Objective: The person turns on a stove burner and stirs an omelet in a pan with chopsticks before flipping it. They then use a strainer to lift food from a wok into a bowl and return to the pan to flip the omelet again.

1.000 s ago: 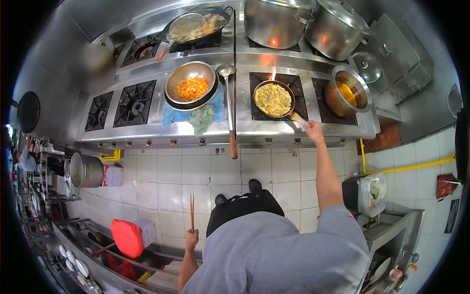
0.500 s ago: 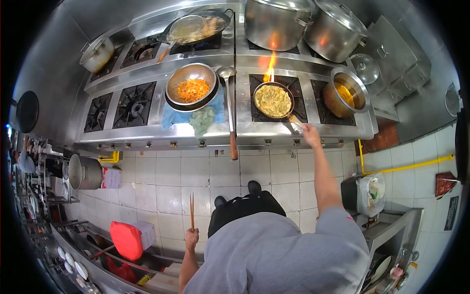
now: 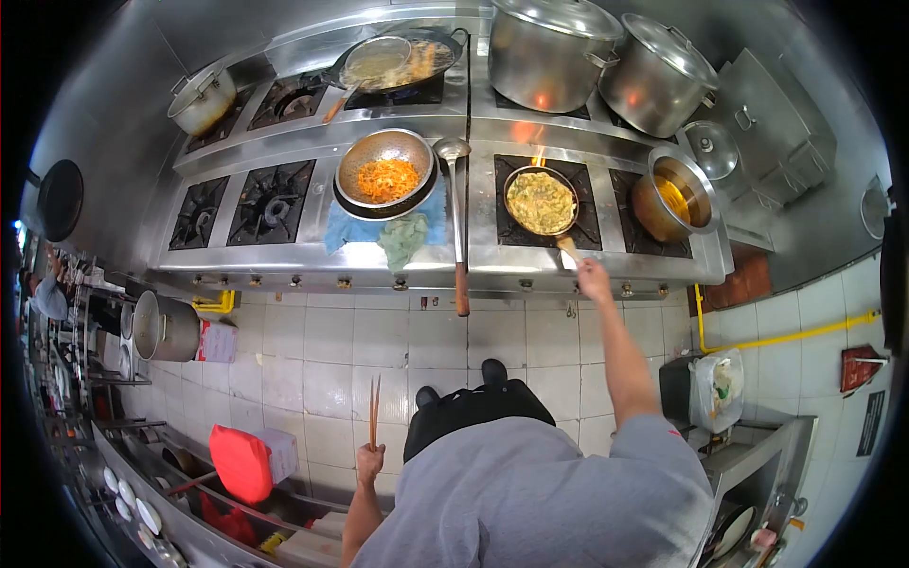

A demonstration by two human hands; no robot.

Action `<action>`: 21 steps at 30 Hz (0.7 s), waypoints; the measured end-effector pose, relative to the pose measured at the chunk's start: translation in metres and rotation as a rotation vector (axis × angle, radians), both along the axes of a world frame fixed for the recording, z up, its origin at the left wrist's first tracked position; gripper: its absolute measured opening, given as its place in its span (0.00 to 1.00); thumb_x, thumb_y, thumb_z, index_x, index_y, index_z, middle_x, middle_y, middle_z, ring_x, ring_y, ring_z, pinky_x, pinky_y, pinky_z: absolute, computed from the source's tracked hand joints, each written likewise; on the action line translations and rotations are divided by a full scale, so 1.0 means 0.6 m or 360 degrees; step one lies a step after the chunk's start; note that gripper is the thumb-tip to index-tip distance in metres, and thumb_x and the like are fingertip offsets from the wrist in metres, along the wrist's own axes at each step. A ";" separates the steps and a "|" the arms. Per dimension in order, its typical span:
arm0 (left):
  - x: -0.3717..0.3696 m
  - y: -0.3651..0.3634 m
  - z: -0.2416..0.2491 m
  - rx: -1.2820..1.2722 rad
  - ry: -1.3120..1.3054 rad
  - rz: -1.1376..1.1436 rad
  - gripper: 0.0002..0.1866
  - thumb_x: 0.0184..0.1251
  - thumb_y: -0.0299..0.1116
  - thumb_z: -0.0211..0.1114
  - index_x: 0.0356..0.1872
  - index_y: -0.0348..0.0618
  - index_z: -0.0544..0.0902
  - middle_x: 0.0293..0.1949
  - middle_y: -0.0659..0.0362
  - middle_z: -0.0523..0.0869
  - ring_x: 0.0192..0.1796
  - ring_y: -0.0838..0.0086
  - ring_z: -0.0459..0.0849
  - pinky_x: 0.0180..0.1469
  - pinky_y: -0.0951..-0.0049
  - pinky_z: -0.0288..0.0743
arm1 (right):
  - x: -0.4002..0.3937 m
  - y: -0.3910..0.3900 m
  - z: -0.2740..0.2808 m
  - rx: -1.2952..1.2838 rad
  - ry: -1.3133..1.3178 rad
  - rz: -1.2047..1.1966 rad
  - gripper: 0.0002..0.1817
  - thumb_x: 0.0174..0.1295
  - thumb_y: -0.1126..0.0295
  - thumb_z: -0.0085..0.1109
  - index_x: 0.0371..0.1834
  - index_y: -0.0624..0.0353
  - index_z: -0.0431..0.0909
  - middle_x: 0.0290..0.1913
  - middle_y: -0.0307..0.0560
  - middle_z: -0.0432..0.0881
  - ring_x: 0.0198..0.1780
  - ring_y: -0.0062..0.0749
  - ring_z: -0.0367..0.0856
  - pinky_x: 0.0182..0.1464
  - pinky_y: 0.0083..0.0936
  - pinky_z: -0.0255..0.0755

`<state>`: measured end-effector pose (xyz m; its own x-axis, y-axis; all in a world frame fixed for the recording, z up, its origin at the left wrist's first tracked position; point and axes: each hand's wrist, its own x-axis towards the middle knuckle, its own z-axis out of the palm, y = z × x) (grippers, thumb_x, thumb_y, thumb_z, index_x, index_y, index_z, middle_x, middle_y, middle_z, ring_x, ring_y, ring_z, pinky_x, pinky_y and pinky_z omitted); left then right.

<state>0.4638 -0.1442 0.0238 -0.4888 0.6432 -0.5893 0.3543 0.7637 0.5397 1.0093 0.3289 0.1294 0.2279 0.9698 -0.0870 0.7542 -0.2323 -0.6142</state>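
My right hand is closed around the handle of a frying pan over a lit burner. In the pan lies a yellow-green egg mixture, spread across nearly its whole base. Flame shows at the pan's far rim. Down at my left side, away from the stove, my left hand grips a pair of long chopsticks with their tips pointing toward the stove. Left of the pan, a long-handled ladle lies on the stovetop with its wooden handle past the front edge.
A metal bowl of shredded orange food sits in a dark pan on a blue cloth. Behind are a wok with a strainer and two tall stockpots. An open pot stands right. A red stool is behind at left.
My right hand and the frying pan have shifted slightly relative to the burner, and the flame behind the pan has become smaller. The view has moved a little; my left hand still holds the chopsticks.
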 end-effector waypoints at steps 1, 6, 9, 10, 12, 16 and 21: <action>-0.001 0.000 0.004 -0.0035 -0.0007 0.0002 0.14 0.56 0.36 0.62 0.24 0.31 0.79 0.17 0.50 0.78 0.23 0.65 0.79 0.30 0.62 0.72 | 0.021 -0.002 0.019 0.0198 -0.0199 -0.0010 0.16 0.64 0.56 0.52 0.43 0.57 0.79 0.32 0.55 0.84 0.38 0.48 0.83 0.40 0.41 0.74; -0.019 -0.015 -0.018 -0.0043 -0.0128 0.0073 0.14 0.55 0.36 0.62 0.24 0.31 0.79 0.17 0.50 0.78 0.23 0.65 0.79 0.30 0.61 0.72 | 0.039 0.036 0.019 -0.0018 -0.0080 -0.0198 0.16 0.63 0.57 0.52 0.44 0.55 0.80 0.37 0.56 0.84 0.44 0.51 0.83 0.44 0.43 0.74; -0.029 -0.027 -0.058 -0.0081 -0.0125 0.0062 0.13 0.55 0.35 0.62 0.25 0.31 0.80 0.18 0.50 0.79 0.23 0.65 0.79 0.30 0.62 0.73 | -0.063 0.001 0.026 -0.0038 -0.0055 -0.0149 0.18 0.62 0.56 0.55 0.46 0.59 0.80 0.38 0.59 0.84 0.44 0.51 0.83 0.46 0.42 0.74; -0.032 -0.029 -0.064 -0.0095 -0.0113 0.0053 0.13 0.54 0.35 0.62 0.26 0.31 0.80 0.19 0.49 0.80 0.24 0.65 0.80 0.30 0.62 0.73 | -0.092 -0.001 0.008 -0.0019 0.0167 -0.0145 0.18 0.62 0.57 0.56 0.45 0.60 0.80 0.37 0.59 0.84 0.43 0.51 0.83 0.45 0.41 0.74; -0.028 -0.013 -0.040 -0.0145 -0.0083 0.0009 0.12 0.54 0.34 0.62 0.27 0.31 0.80 0.19 0.49 0.80 0.25 0.65 0.81 0.31 0.62 0.74 | -0.125 0.002 -0.001 0.0023 0.0350 -0.0201 0.17 0.62 0.58 0.57 0.43 0.63 0.80 0.34 0.59 0.84 0.41 0.50 0.84 0.43 0.41 0.74; -0.031 0.014 -0.019 -0.0055 -0.0030 -0.0092 0.11 0.54 0.32 0.61 0.27 0.31 0.80 0.19 0.49 0.80 0.25 0.65 0.81 0.31 0.63 0.74 | -0.131 0.005 0.029 0.0156 0.0479 -0.0425 0.17 0.65 0.58 0.55 0.44 0.62 0.79 0.25 0.52 0.81 0.28 0.36 0.82 0.32 0.35 0.73; -0.039 0.043 0.009 -0.0040 -0.0059 -0.0025 0.12 0.57 0.34 0.63 0.23 0.32 0.80 0.18 0.53 0.79 0.23 0.70 0.78 0.28 0.65 0.72 | -0.110 -0.056 -0.040 0.0968 0.0162 -0.0562 0.20 0.71 0.55 0.45 0.32 0.60 0.76 0.20 0.40 0.75 0.21 0.24 0.73 0.23 0.26 0.65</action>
<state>0.4402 -0.1182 0.0290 -0.4564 0.6354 -0.6229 0.3464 0.7717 0.5334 0.9432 0.2954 0.1056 0.5571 0.7229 0.4087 0.6289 -0.0458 -0.7761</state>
